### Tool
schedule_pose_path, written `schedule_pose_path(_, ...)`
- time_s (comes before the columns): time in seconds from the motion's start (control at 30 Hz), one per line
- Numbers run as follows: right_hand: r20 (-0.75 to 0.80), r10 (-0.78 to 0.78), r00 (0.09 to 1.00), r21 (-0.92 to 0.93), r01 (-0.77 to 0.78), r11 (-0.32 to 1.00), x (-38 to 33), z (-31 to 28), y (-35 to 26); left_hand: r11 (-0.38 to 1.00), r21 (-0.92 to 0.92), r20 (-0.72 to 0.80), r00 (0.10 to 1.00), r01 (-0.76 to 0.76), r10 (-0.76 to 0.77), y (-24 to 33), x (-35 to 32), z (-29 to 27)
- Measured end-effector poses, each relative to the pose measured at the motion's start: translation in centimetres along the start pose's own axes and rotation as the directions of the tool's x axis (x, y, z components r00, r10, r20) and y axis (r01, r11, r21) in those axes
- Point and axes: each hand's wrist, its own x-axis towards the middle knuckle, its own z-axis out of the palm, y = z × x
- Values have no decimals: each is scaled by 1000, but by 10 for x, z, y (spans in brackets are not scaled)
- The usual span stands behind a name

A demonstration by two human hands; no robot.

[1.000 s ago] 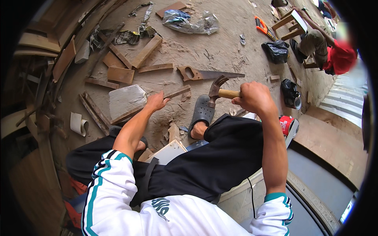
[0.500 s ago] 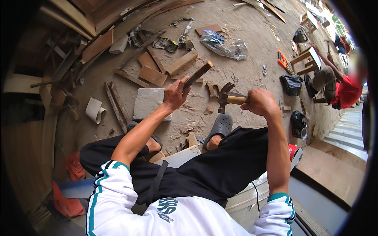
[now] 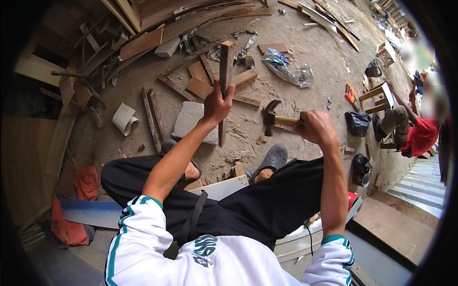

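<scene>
Soft daylight illuminates the brown earthen ground point(image 3: 319, 95); blurred brightness marks its upper right corner, while shadow dims the brown wooden panel point(image 3: 28, 167) at its left edge; straight edges curve peripherally within black vignetting.

The head view, from the left of two fisheye cameras, looks down and forward from above the shirt point(image 3: 229, 262), past the trousers point(image 3: 272, 205), to the left hand point(image 3: 218, 103) and right hand point(image 3: 317, 127) close by and the floor point(image 3: 307, 102) beyond.
</scene>
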Motion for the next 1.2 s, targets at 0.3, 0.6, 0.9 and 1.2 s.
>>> schedule_pose_path(0.3,-201,-219,955,139,249,959,-4,-16,-21,917,76,242,899,-392,364,-18,-3,-37)
schedule_pose_path(0.6,-238,-195,951,141,233,962,0,-11,-14,932,11,419,848,-362,325,-22,-4,-55)
schedule_pose_path(0.9,-238,-160,958,149,198,969,-7,-14,-21,958,-4,495,832,-287,252,-18,0,-57)
schedule_pose_path(1.2,-268,-117,956,174,168,970,-9,-11,-21,956,-12,475,840,-292,262,-21,-3,-51)
